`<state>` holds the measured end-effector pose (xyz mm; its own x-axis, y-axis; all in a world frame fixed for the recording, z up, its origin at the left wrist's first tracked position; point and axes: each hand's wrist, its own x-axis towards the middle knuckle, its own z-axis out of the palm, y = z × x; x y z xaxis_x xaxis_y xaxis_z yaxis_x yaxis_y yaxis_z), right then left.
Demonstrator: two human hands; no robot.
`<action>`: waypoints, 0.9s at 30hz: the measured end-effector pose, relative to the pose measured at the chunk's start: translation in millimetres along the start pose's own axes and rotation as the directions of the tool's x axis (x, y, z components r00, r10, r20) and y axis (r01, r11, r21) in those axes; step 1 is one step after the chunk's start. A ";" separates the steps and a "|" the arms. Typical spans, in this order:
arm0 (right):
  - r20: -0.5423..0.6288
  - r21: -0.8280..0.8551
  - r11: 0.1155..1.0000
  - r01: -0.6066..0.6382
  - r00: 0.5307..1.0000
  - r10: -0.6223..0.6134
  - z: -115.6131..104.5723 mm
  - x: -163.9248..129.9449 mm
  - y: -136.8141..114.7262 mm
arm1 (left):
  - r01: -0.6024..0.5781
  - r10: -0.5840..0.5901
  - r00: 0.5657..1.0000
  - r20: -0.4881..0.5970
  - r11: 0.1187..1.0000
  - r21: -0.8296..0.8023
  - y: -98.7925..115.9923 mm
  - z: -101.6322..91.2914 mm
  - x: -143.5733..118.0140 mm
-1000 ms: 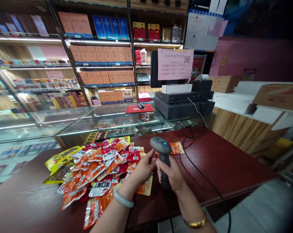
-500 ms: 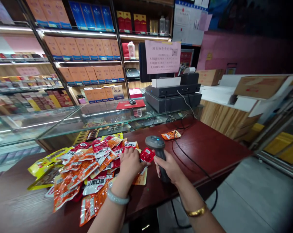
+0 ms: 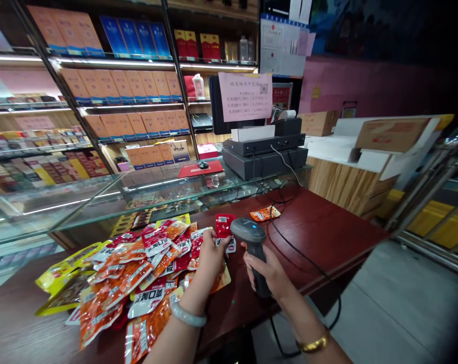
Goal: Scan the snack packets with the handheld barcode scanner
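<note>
Here, our right hand (image 3: 267,269) clamps the scanner (image 3: 249,231) — a red packet (image 3: 224,223) just ahead of our left hand (image 3: 213,253), its pinch unclear.

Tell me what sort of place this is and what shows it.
Probably a shop, at the checkout: the right hand holds a barcode scanner, packets lie heaped nearby, and boxed goods line the shelves.
</note>
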<state>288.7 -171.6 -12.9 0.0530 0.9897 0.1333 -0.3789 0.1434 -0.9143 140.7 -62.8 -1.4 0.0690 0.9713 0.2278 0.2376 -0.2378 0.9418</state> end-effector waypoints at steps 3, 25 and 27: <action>-0.023 -0.050 0.998 -0.028 0.999 0.026 2.6 0.2 -2.8 | -0.014 0.014 1.000 -0.004 0.999 -0.030 0.4 0.9 -1.4; -0.033 -0.007 0.999 -0.045 0.998 0.045 15.9 -5.0 6.7 | -0.046 0.082 0.927 0.366 0.993 -0.104 8.0 7.8 -0.9; -0.028 0.001 0.999 -0.047 0.998 0.047 16.4 -4.6 5.2 | -0.131 0.106 0.948 0.299 0.989 0.066 7.5 -3.2 1.8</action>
<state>271.3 -175.5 -12.0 0.0610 0.9950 0.0791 -0.3815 0.0965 -0.9193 139.6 -62.8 6.9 0.3802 0.8928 0.2416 0.2904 -0.3633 0.8853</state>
